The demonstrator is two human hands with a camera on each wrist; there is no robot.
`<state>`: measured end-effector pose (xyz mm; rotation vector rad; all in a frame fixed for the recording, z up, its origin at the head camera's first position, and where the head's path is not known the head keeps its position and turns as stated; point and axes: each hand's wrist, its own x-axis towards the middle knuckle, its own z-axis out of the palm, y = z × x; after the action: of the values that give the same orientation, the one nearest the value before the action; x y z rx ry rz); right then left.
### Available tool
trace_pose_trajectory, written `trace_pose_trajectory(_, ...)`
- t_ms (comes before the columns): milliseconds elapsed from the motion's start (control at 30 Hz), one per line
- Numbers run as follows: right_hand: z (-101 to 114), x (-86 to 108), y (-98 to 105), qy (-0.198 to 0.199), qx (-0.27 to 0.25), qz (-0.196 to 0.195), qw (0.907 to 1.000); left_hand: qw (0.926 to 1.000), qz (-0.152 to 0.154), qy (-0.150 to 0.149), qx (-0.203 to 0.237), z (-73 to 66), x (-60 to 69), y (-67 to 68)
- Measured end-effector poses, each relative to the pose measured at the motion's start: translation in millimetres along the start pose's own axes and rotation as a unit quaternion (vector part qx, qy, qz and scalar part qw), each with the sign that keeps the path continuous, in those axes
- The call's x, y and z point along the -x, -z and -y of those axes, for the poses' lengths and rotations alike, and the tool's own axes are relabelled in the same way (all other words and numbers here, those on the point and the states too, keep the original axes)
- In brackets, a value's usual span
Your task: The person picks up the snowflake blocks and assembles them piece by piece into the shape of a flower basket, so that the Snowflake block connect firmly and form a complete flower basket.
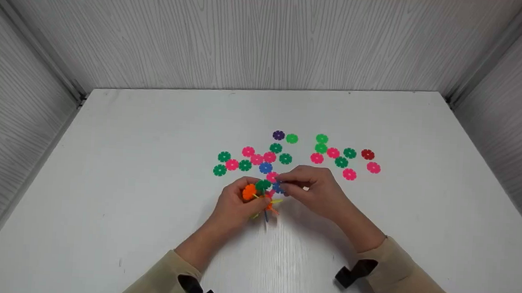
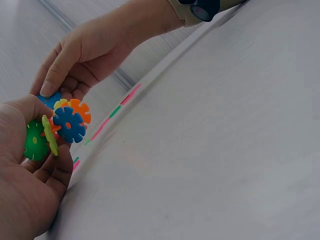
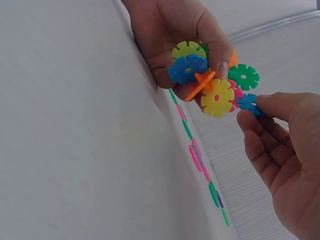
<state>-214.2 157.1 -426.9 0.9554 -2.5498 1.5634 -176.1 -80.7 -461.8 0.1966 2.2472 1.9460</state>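
My left hand (image 1: 234, 204) grips a cluster of interlocking snowflake discs (image 3: 218, 98), slotted together at different angles. Orange, green, yellow, blue and pink pieces show in it. From the other side, my right hand (image 1: 321, 193) pinches a blue snowflake disc (image 3: 247, 103) between thumb and fingers. This blue disc meets the cluster beside a pink disc (image 3: 234, 95); how deep the slots engage cannot be made out. In the left wrist view, a dark blue disc (image 2: 69, 125) and a green disc (image 2: 36, 142) stick out near the left fingers.
Loose discs lie flat on the white table (image 1: 151, 158) beyond the hands. Among them are a purple disc (image 1: 279, 135), a dark red disc (image 1: 368, 154) and several pink and green ones. Wood-grained panels (image 1: 267, 38) enclose the table at the back and sides.
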Motion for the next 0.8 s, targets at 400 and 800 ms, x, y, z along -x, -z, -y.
trace_pose_trajectory(400, 3.5, 2.5, -5.1, -0.022, -0.007, 0.004, 0.9997, 1.0, -0.001, -0.002, 0.002, -1.3, 1.5, -0.2)
trace_pose_trajectory(800, 0.3, 1.1, -3.6, -0.026, -0.021, -0.001, 0.9994, 1.0, 0.0, 0.006, 0.007, -3.1, 1.2, -0.6)
